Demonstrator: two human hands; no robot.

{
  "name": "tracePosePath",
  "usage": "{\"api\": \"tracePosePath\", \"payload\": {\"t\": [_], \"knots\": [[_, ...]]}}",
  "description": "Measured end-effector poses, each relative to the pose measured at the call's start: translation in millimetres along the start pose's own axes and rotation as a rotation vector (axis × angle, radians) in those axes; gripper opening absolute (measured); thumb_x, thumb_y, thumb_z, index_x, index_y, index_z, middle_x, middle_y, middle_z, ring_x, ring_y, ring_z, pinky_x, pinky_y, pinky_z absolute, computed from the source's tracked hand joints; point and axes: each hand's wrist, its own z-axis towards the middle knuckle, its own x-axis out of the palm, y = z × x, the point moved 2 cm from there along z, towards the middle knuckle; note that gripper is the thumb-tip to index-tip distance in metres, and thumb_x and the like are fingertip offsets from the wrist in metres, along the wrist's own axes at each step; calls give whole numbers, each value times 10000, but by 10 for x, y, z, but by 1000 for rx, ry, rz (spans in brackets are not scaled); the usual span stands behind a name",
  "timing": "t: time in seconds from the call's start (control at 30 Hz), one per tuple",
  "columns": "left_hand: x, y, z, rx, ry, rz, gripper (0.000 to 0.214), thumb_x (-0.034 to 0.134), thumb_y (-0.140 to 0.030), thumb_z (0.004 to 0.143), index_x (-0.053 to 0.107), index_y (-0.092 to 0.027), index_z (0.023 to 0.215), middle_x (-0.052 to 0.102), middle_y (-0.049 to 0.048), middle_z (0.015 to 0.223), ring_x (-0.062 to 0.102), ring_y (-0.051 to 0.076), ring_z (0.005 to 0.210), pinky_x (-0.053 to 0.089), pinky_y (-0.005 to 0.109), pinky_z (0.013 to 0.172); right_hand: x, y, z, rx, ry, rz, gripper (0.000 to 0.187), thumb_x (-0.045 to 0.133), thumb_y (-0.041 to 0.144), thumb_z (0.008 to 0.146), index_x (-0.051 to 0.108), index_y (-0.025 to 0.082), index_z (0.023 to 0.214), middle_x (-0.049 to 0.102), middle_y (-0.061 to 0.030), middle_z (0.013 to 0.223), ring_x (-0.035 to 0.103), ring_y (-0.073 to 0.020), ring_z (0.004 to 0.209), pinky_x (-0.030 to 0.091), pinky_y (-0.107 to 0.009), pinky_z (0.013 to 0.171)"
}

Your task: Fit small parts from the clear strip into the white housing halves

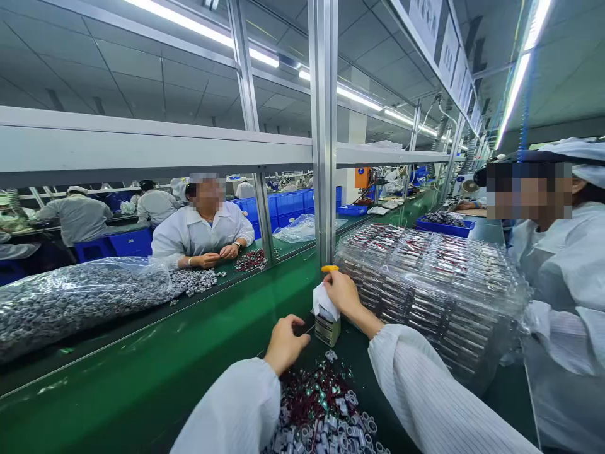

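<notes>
My right hand (344,291) is closed, with its fingers bent at the top of a small carton (327,330) that has white, paper-like material (324,304) sticking out. A small yellow-orange piece (329,268) shows just above those fingers; whether they grip it or the white material I cannot tell. To the left of the carton, my left hand (285,344) hovers with thumb and fingers apart, holding nothing. Below both hands lies a pile of grey plastic ring-shaped parts (326,432) mixed with dark red wires and small green pieces (321,391).
A plastic-wrapped stack of trays (425,284) stands close on the right, beside a co-worker (567,271). A metal post (324,126) rises behind the carton. Across the green belt (189,359), another person (203,230) sits near a bag of grey parts (85,302).
</notes>
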Motion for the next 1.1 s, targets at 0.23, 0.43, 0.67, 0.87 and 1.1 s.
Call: {"api": "tracePosePath", "payload": {"t": [0.23,0.43,0.67,0.87,1.1], "knots": [[-721,267,-627,-2,53,36,170,541,-203,726,575,-156,885,605,69,994,579,177,914,479,273,737,-55,-155,-54,-2,71,-122,183,494,291,857,575,142,925,606,-31,911,588,-141,809,484,-343,732],[-661,892,-1258,-82,27,200,667,618,-327,634,406,-157,1243,470,117,1282,418,247,1184,320,390,1003,-325,-95,-668,-234,-64,-106,361,336,215,889,457,49,1186,545,-195,1121,493,-254,1071,377,-439,904],[-355,1179,-1188,-8,-123,331,539,380,-441,817,309,-267,1323,254,42,1429,163,254,1323,94,508,1069,110,58,-2288,-1183,197,-77,575,474,455,819,228,400,1336,513,61,1248,544,-230,1063,464,-368,829],[-134,990,-1056,148,-72,273,450,370,-426,834,414,-292,1261,335,5,1394,226,200,1308,171,415,1083,340,-78,-2282,-970,296,-151,668,429,496,818,132,288,1379,310,-67,1381,384,-368,1193,412,-573,848],[74,756,-914,183,-35,164,492,310,-436,855,418,-197,1271,339,53,1389,308,176,1274,266,317,1065,303,101,-2185,-910,275,-187,745,401,625,759,280,199,1357,253,-139,1399,294,-398,1237,317,-631,904]]}}
